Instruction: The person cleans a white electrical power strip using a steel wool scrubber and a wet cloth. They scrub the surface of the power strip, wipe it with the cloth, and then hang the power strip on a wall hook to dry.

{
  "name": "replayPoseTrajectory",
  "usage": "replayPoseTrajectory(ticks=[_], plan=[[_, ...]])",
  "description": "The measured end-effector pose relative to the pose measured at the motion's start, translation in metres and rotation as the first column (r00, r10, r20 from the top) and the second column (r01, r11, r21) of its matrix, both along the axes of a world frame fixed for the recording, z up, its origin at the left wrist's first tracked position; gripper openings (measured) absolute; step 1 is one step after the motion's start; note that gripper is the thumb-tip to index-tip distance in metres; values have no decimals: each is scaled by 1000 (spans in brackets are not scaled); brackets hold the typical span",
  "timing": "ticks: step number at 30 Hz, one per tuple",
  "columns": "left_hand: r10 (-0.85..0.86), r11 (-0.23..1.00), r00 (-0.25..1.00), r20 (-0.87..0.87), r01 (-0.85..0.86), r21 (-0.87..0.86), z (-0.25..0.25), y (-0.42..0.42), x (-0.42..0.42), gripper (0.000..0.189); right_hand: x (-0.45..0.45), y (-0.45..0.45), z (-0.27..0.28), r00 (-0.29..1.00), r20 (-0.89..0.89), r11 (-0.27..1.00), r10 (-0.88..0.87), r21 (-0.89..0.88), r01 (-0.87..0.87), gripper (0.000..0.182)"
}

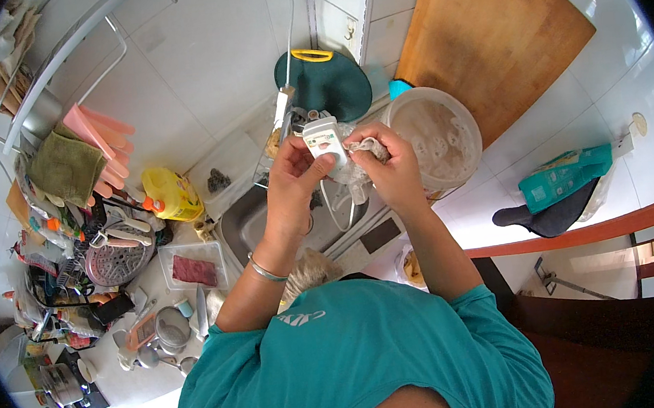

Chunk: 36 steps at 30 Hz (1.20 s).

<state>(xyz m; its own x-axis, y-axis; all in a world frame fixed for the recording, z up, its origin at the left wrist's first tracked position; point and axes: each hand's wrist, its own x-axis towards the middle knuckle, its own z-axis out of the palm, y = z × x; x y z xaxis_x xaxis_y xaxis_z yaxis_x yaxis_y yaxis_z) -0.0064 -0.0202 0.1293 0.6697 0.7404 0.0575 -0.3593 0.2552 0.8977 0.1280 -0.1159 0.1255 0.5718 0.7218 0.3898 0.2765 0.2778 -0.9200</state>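
Over the stainless steel sink (251,218), my left hand (299,171) grips a white plastic electrical device (322,139) with a small label, the thumb on its front. A white cord hangs in a loop below it. My right hand (385,165) pinches a crumpled, pale, wet-looking cloth (373,146) close against the device's right side. Clear plastic wrap seems to hang between the hands. Behind them, a white cable with an inline plug runs up the tiled wall, beside a dark green cutting board (323,85) with a yellow handle.
A bucket of cloudy water (432,136) stands right of the sink, before a large wooden board (501,36). To the left are a yellow bottle (173,193), a clear tray (166,268) holding a dark red slab, a knife (201,310) and a crowded utensil rack. Pink gloves (96,138) hang above.
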Motion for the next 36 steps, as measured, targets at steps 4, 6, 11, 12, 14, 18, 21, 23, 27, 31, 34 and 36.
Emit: replayPoseTrajectory(ticks=[4,6,11,12,14,18,21,23,27,31,34,36], plan=[[-40,999,998,-53,41,35,-3,-1,-2,22,-7,-1,18,991,-121,998,-58,4,59,22],[-34,996,997,-74,40,82,-7,-3,-1,22,-10,4,26,992,-99,996,-81,21,83,22],[4,991,997,-74,6,136,-6,-7,-1,21,-7,7,25,971,192,989,-144,-11,149,21],[7,991,997,-74,3,137,-6,-7,-2,21,-8,7,23,970,190,988,-153,-1,156,24],[14,990,997,-76,-3,138,-7,-7,-4,21,-13,4,15,968,186,985,-170,18,170,29],[19,996,999,-27,-17,84,-12,-3,-4,20,-19,-7,-8,972,159,981,-174,-62,186,30],[4,1000,999,-44,-4,-4,-7,4,-4,22,-15,-16,-5,989,-45,979,-143,-155,134,30],[-19,998,998,-56,15,-64,-4,4,-4,22,-5,-11,3,989,23,989,-143,-33,144,30],[-49,997,999,-3,49,-66,-2,2,-2,21,-13,2,32,883,420,975,-210,157,157,35],[-37,989,996,86,49,-143,4,11,-3,19,-33,-13,4,758,620,978,-205,167,128,50],[-73,982,989,125,94,-165,4,21,-7,18,-30,-25,-12,746,656,991,-116,130,40,50],[-108,977,985,132,130,-169,0,24,-8,19,-28,-25,0,778,603,982,-177,163,97,47]])
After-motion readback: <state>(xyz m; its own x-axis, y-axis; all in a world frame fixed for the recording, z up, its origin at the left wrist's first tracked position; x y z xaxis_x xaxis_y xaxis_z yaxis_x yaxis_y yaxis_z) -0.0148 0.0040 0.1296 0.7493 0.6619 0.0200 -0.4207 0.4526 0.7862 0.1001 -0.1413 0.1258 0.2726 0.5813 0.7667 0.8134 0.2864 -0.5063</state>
